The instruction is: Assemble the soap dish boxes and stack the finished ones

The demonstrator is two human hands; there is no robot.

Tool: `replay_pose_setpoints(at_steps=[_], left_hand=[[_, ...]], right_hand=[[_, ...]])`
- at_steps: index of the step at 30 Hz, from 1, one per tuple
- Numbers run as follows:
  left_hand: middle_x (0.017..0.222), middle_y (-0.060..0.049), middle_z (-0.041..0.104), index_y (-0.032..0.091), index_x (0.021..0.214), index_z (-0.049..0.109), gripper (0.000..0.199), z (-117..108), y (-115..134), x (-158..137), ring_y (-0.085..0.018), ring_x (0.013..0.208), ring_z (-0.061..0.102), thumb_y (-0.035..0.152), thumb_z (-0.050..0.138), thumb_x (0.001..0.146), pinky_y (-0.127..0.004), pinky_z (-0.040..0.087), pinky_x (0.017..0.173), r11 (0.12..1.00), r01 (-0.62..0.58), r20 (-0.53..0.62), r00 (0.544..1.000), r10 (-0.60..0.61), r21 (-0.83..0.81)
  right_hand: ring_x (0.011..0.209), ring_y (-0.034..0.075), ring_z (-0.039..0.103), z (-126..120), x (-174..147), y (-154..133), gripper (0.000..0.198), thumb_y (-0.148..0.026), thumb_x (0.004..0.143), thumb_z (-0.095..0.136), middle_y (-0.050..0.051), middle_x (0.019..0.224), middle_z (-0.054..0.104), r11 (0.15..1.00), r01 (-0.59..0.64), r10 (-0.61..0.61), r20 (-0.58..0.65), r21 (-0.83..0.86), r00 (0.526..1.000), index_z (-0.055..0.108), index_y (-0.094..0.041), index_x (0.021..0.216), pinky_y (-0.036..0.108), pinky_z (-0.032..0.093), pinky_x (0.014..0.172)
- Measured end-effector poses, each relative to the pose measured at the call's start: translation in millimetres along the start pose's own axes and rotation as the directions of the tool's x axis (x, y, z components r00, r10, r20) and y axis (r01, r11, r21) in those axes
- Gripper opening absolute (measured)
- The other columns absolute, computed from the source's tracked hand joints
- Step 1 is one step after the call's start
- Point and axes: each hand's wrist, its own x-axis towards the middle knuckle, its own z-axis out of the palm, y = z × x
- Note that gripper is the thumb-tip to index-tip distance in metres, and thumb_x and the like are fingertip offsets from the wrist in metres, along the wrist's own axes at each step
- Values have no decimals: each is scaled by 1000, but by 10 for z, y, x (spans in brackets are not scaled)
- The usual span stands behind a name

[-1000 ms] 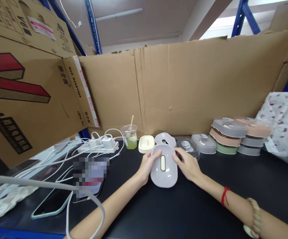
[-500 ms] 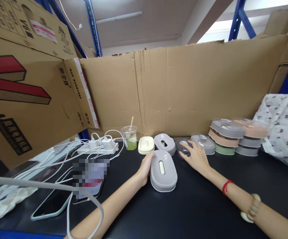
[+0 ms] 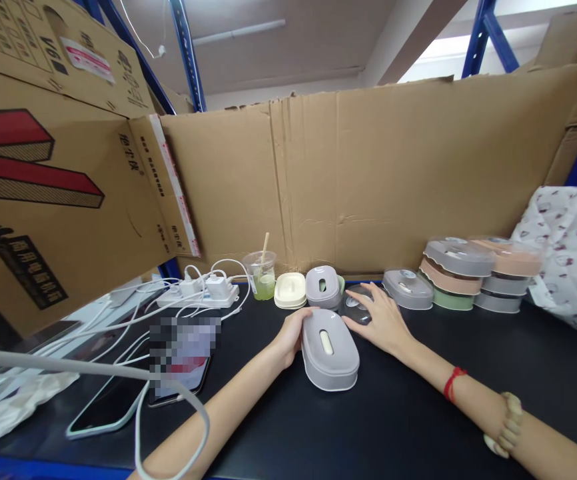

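Observation:
My left hand grips the far left side of a grey oval plastic box, which has a cream bar in the slot on top. My right hand has its fingers and thumb around a clear plastic lid that carries a round label; the hand partly covers it. Behind the grey box stands a smaller-looking grey box with an open slot, with a green edge showing at its right. Left of that is a cream square box.
A lidded grey box and stacked grey, orange and green boxes stand at the back right. Left are a cup of green drink, a power strip, tangled white cables and two phones. Cardboard walls the back.
My right hand has moved left, and the clear lid has shifted left with it, closer to the grey boxes. The grey box in my left hand has moved slightly nearer and to the right.

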Motion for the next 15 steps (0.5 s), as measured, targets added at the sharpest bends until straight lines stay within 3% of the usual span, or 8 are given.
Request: replay_pose_setpoints(at_steps=[6, 8, 11, 15], left_hand=[[77, -4, 66, 14, 86, 66, 20, -10, -9, -9, -14, 64, 57, 22, 49, 79, -22, 41, 57, 999, -17, -50, 999, 19, 42], [72, -4, 64, 13, 78, 63, 14, -19, -22, 14, -14, 62, 57, 26, 58, 77, -22, 42, 58, 997, -40, -76, 996, 44, 62], [68, -4, 63, 13, 70, 60, 24, -27, -32, 48, -14, 62, 57, 35, 70, 69, -23, 43, 60, 998, -59, -89, 994, 62, 37], [73, -3, 65, 14, 81, 65, 15, -20, -11, 39, -12, 64, 57, 27, 57, 82, -20, 43, 60, 997, -74, -73, 995, 72, -22]], right_hand=[[122, 40, 42, 34, -3, 37, 58, -49, 61, 68, 12, 130, 48, 996, -68, 76, 118, -65, 990, 64, -26, 114, 52, 45, 86], [118, 38, 46, 27, 13, 80, 50, -45, 65, 67, 12, 127, 52, 994, -75, 82, 89, -80, 993, 66, -26, 111, 51, 46, 85], [107, 30, 56, 8, 41, 164, 36, -38, 75, 56, 10, 114, 59, 997, -48, 49, 12, -67, 999, 67, -26, 107, 46, 46, 85], [98, 27, 60, -3, 59, 229, 37, -37, 76, 54, 11, 113, 58, 995, -82, 81, -24, -52, 996, 65, -25, 109, 42, 48, 82]])
